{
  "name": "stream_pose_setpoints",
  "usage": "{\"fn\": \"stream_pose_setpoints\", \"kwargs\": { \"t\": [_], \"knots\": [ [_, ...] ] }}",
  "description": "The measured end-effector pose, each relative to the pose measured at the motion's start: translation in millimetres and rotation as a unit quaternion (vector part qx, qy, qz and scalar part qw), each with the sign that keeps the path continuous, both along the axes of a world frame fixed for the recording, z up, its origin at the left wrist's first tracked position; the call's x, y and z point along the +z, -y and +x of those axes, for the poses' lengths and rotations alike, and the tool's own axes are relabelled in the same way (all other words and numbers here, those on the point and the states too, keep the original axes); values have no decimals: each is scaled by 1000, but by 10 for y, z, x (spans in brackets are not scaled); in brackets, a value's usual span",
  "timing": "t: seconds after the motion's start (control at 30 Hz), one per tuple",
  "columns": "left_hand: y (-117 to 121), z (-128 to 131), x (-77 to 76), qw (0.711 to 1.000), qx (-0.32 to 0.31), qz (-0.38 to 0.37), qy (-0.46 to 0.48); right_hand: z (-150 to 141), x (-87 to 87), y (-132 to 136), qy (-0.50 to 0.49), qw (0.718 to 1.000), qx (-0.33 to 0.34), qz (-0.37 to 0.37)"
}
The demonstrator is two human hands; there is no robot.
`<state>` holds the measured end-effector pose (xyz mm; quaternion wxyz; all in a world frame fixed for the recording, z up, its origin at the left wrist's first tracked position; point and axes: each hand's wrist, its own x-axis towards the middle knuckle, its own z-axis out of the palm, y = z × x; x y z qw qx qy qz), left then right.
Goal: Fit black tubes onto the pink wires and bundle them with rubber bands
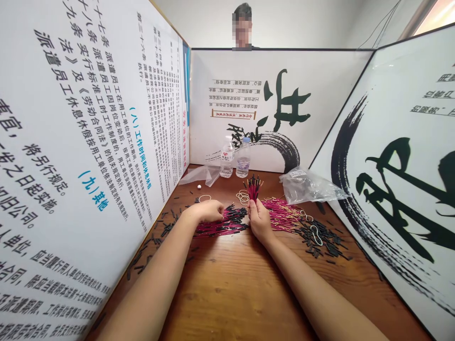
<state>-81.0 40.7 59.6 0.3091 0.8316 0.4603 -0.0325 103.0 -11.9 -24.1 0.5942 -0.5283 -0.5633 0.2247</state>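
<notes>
My right grip [260, 220] closes firmly round an upright bundle of dark-red, black-tipped sticks [253, 191] above the desk [220, 284]; my left grip [212, 210] curls over a pile of similar sticks [227, 223] — whether it pinches any, I cannot tell. A slackened squeeze could fan the bundle out; a sideways knock could mix it with the pale-tipped pile [284, 213] just beside. Short black pieces [327, 239] might scatter if brushed. Left panel [53, 142], blue headings: (八)工作时间和休息休假, (九)其他. Front panel [220, 66]: seemingly a large brushed 共. Labels on the bottles [243, 165] — too small to read.
</notes>
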Motion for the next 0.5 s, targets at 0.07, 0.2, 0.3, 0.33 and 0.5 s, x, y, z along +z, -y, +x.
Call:
{"fn": "stream_pose_setpoints", "kwargs": {
  "t": [0.07,0.2,0.3,0.33,0.5],
  "knots": [
    [-16,-9,-13,1000,-3,1,-9,-2,3,0,-3,1000,1,-2],
    [-16,-21,-13,1000,-1,-8,-11,0,21,13,12,1000,-4,-11],
    [3,-19,6,1000,4,-16,-9,3,26,19,19,1000,-7,-11],
    [9,-18,14,1000,3,-17,-11,3,24,19,18,1000,-7,-10],
    [3,-27,25,1000,-16,-21,-7,4,9,8,14,1000,1,-7]
  ]
}}
